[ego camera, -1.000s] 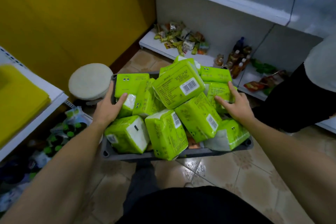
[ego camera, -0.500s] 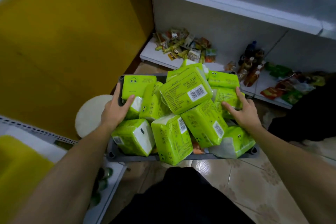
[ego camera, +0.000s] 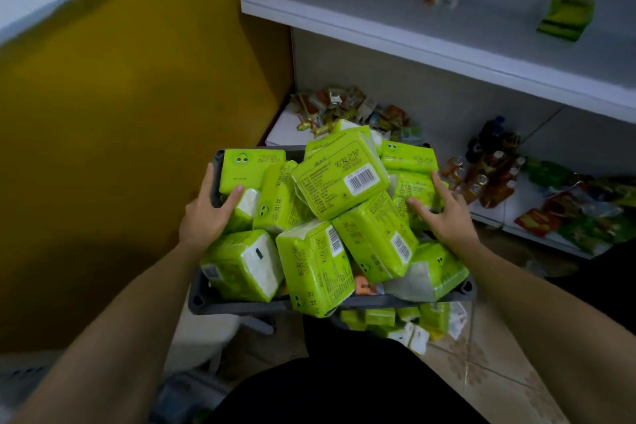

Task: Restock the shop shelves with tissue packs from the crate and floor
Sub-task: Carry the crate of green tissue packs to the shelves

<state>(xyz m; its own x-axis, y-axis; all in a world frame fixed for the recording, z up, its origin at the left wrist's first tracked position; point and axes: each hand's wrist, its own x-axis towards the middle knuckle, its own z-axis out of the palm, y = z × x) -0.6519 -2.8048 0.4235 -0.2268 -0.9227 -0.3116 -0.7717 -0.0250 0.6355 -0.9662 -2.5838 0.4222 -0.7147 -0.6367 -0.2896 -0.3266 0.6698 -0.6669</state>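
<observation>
Moved: grey plastic crate (ego camera: 241, 305), heaped with lime-green tissue packs (ego camera: 340, 179), now sits over spare packs (ego camera: 378, 317) on the tiled floor (ego camera: 481, 372). Left hand (ego camera: 206, 213) grips its left rim; right hand (ego camera: 444, 213) lies flat, fingers spread, pressing right-side packs.

One wide-angle camera rides on the person's head, above and just behind the grey crate (ego camera: 241, 306), and looks forward and steeply down. The crate fills the middle of the view at close range. White shelves (ego camera: 344, 22) lie beyond it, a yellow wall (ego camera: 137, 113) to its left, tiled floor (ego camera: 481, 372) beneath it.
</observation>
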